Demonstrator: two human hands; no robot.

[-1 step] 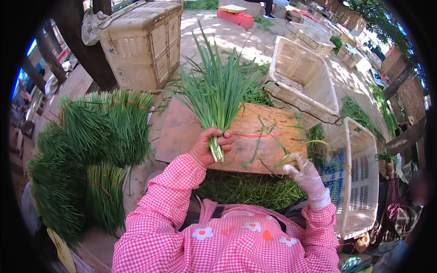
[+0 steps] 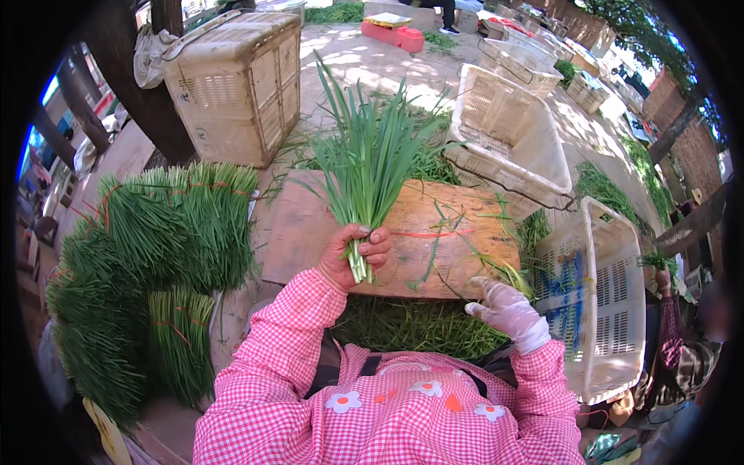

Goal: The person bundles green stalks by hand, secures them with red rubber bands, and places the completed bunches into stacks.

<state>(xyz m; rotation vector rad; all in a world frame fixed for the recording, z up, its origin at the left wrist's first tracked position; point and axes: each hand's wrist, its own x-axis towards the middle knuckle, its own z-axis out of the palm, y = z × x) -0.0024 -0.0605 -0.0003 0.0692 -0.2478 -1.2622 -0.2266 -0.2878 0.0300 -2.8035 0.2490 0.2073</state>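
Observation:
My bare left hand [image 2: 353,257] is closed round a bunch of garlic chives [image 2: 364,170], held above a wooden board [image 2: 418,260]. The pale cut ends stick out below my fist, and the long green leaves fan out away from me. My right hand [image 2: 504,306], in a thin whitish glove, is at the board's near right corner. A gap shows between its thumb and fingers. Just beyond it lie loose yellow-green leaves [image 2: 508,273]. A red tie [image 2: 434,232] and scattered leaf strips rest on the board.
Tied chive bundles [image 2: 182,221] are stacked on the left. An upright plastic crate [image 2: 225,93] stands behind them. Open crates stand at the far right [image 2: 508,116] and near right [image 2: 593,310]. Leaf trimmings [image 2: 418,325] lie below the board. Another person's arm [image 2: 670,318] shows at the right.
My right hand has moved slightly down and left, its fingers now apart from the yellowish leaf they pinched. My left hand still grips the chives. The view has shifted slightly.

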